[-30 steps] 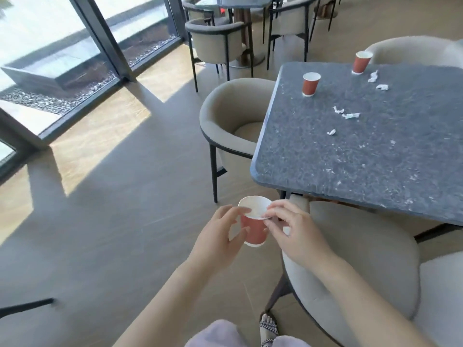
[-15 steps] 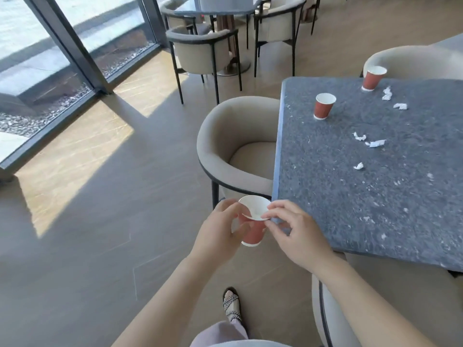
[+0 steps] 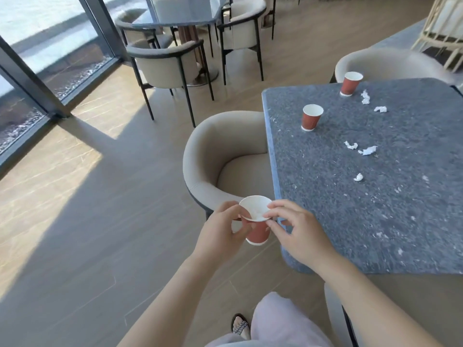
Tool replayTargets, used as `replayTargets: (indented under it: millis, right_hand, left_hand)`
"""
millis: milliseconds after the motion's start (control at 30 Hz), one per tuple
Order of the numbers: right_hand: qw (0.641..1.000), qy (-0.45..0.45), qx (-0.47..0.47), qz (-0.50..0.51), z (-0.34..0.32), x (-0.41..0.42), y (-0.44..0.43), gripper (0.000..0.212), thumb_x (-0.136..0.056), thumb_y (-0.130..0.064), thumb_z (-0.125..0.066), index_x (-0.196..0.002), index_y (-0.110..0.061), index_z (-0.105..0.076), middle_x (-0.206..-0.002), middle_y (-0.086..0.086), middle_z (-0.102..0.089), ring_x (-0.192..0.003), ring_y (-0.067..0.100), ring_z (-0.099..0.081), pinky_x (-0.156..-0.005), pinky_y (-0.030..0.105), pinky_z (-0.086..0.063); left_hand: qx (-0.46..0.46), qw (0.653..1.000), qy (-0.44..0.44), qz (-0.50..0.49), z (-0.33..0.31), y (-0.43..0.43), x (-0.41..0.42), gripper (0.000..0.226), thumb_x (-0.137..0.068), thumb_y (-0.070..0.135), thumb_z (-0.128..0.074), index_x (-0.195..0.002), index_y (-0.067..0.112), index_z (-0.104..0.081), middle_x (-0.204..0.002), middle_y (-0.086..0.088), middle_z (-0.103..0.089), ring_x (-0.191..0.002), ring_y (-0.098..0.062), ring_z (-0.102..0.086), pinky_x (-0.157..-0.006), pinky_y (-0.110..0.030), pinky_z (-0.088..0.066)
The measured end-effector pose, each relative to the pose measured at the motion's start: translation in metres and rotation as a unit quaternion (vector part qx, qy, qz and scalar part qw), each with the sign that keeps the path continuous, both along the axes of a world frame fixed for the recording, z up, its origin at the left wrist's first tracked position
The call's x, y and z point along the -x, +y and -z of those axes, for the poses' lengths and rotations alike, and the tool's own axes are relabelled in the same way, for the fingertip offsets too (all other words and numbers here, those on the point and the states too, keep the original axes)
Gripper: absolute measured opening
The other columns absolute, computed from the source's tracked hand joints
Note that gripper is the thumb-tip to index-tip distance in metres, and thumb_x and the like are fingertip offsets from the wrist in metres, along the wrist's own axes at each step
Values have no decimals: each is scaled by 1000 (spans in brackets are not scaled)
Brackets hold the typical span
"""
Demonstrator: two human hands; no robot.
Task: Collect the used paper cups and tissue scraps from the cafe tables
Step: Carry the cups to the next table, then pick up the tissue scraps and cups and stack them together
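- The left hand (image 3: 220,229) is curling round the side of a red paper cup (image 3: 258,232), thumb near the rim.
- The right hand (image 3: 298,234) is pinching the same cup's white rim between thumb and forefinger, its other fingers loosely bent.
- This held cup is hanging in the air just off the near corner of the grey stone table (image 3: 375,216), in front of a beige armchair (image 3: 213,151).
- Two more upright cups are waiting on the table: the nearer cup (image 3: 312,118) by the left edge and the farther cup (image 3: 350,84) at the back edge.
- Crumpled tissue scraps (image 3: 367,150) are lying scattered between and beside them.
- The cups are probably light and thin-walled, crushing easily, so a gentle wrap round the body suits them, and they could nest into the held one.
- The scraps look soft and almost weightless, best taken with a fingertip pinch.
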State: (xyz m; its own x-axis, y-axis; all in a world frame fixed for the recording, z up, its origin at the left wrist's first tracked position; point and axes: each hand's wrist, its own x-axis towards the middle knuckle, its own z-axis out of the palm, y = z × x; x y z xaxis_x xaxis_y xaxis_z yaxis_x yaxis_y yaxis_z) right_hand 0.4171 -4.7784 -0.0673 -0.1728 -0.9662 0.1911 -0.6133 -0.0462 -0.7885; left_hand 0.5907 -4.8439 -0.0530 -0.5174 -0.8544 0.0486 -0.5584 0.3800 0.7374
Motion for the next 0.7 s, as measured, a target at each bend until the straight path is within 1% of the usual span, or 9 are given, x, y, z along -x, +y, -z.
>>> replayTargets:
  millis: [100, 200, 267, 333, 433, 467, 533, 633, 700]
  right_hand:
    - [1000, 3, 1, 22, -4, 13, -5, 11, -82, -11, -66, -90, -17, -71, -108, -4, -62, -96, 7, -60, -82, 34, -53]
    - [999, 11, -12, 49, -5, 36, -10, 10, -82, -11, -66, -90, -16, -70, -109, -4, -61, -98, 8, -59, -84, 36, -52]
    - [997, 13, -15, 71, -3, 54, -14, 9, -82, -13, -66, -89, -17, -70, -109, -5, -61, -99, 7, -58, -84, 36, -52]
    - [995, 16, -15, 95, -1, 75, -18, 9, -82, -14, -67, -89, -19, -70, -110, -8, -60, -100, 5, -57, -84, 34, -52]
    - [992, 7, -22, 125, 3, 106, -26, 11, -81, -15, -67, -90, -20, -70, -112, -11, -59, -100, 5, -57, -84, 35, -52]
    - [990, 3, -24, 137, 4, 117, -30, 12, -81, -14, -67, -90, -20, -70, -112, -11, -58, -100, 6, -58, -84, 35, -52]
    - [987, -10, -23, 160, 7, 138, -39, 13, -81, -13, -68, -92, -19, -70, -111, -11, -58, -99, 7, -59, -84, 36, -52]
    - [983, -18, -17, 184, 12, 172, -52, 14, -81, -11, -67, -91, -20, -69, -107, -11, -57, -94, 6, -59, -81, 33, -52]
    - [980, -21, -22, 196, 17, 195, -59, 16, -81, -10, -67, -90, -22, -69, -105, -11, -55, -90, 4, -58, -78, 31, -53]
  left_hand:
    - [-3, 1000, 8, 22, 4, -14, 19, 8, -80, 22, -66, -86, 25, -62, -108, 16, -55, -92, 1, -54, -74, -13, -42]
    - [-2, 999, 10, 52, 8, -29, 45, 10, -80, 21, -67, -88, 24, -62, -109, 13, -54, -91, 1, -52, -71, -5, -37]
    - [-6, 997, 5, 72, 9, -39, 67, 11, -80, 18, -67, -90, 23, -63, -110, 12, -54, -90, 0, -52, -72, -2, -36]
    - [-12, 995, 2, 98, 10, -51, 90, 13, -81, 16, -66, -92, 22, -64, -111, 11, -55, -93, -2, -54, -75, -5, -38]
    - [-19, 991, -7, 134, 11, -69, 124, 13, -82, 18, -65, -94, 23, -64, -111, 11, -55, -95, -4, -56, -82, -17, -45]
    - [-15, 989, -17, 144, 11, -76, 135, 13, -82, 19, -65, -94, 24, -64, -111, 12, -55, -95, -3, -54, -83, -19, -46]
    - [-4, 987, -35, 159, 12, -90, 158, 13, -82, 21, -66, -94, 25, -65, -110, 12, -56, -92, -1, -52, -80, -19, -44]
    - [8, 983, -52, 173, 15, -112, 192, 14, -81, 20, -66, -94, 25, -65, -108, 12, -56, -88, -2, -53, -79, -23, -46]
    - [9, 983, -63, 174, 19, -124, 213, 15, -81, 20, -65, -95, 25, -64, -110, 11, -56, -89, -3, -53, -78, -25, -47]
